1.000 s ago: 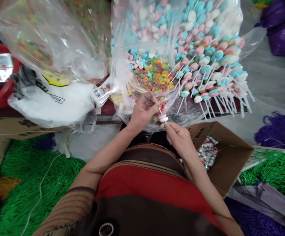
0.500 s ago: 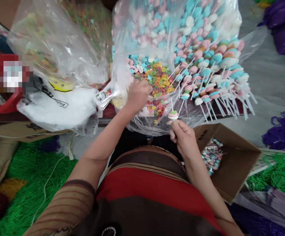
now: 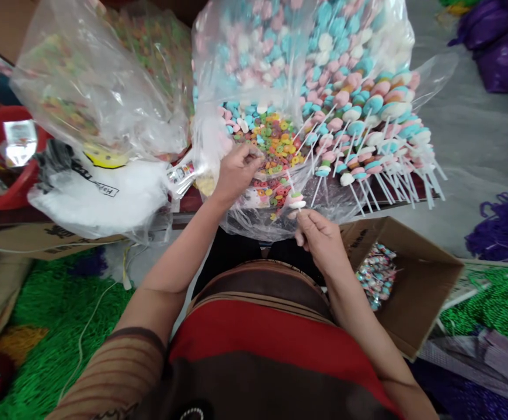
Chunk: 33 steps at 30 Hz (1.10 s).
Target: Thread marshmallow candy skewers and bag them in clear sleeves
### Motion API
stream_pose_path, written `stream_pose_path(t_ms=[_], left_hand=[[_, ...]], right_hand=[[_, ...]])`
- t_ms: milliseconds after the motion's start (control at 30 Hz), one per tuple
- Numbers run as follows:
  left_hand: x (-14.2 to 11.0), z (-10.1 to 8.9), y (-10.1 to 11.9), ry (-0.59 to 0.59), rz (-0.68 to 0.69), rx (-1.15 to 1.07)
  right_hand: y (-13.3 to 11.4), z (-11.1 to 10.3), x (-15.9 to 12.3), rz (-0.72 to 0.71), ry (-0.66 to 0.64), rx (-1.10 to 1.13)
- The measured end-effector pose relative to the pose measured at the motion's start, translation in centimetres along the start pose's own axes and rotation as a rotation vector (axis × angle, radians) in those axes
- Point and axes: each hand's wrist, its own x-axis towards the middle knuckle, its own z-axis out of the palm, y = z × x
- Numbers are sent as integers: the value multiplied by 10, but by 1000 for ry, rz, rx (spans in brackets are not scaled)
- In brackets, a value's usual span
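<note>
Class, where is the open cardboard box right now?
In the head view, the cardboard box sits at the right, below the table edge, beside the right forearm.

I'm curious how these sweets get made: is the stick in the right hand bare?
No, the stick in the right hand carries stacked candy pieces, with a white one lowest, nearest the fingers.

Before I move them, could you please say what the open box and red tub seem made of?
The open box looks like matte cardboard: dull brown, flat panels. The red tub is probably smooth plastic, given its even colour and curved rim.
</note>
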Motion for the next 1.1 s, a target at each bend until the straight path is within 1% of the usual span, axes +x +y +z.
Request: stream_pose_path(t_ms=[67,133,200,267,367,467,567,667,733,800,833,900,933,967,1033,1100], left_hand=[[-11,8,9,-17,-145,-268],[-21,16,17,-50,-273,-463],[-28,21,23,-72,-346,-567],[-32,22,24,-74,-360,-625],[-32,23,19,-62,-306,-675],[-30,26,7,-47,-230,-651],[-34,31,-3,2,-99,-540],[-49,35,-3,25,48,-350],[-61,36,4,-30,94,-211],[-70,34,13,-154,115,-125],[-70,31,18,-226,130,-103],[-59,23,25,-330,174,-57],[-48,18,26,-345,201,-9],[-33,13,26,-333,225,60],[6,0,20,-229,262,285],[47,-11,9,-129,260,545]], right_hand=[[-6,6,4,-38,-15,-50],[-11,11,7,-74,-19,-98],[-14,15,8,-89,-17,-127],[-15,16,8,-87,-11,-134],[-13,16,7,-93,-1,-146],[-11,16,7,-105,7,-162],[-10,17,7,-92,7,-137],[-6,19,9,-79,25,-66],[-1,18,11,-76,34,-12],[4,17,14,-67,33,47],[6,16,16,-62,32,76],[8,14,21,-60,43,142],[9,14,23,-62,55,178],[9,14,25,-64,66,213],[8,16,29,-67,80,272],[7,18,31,-66,81,297]])
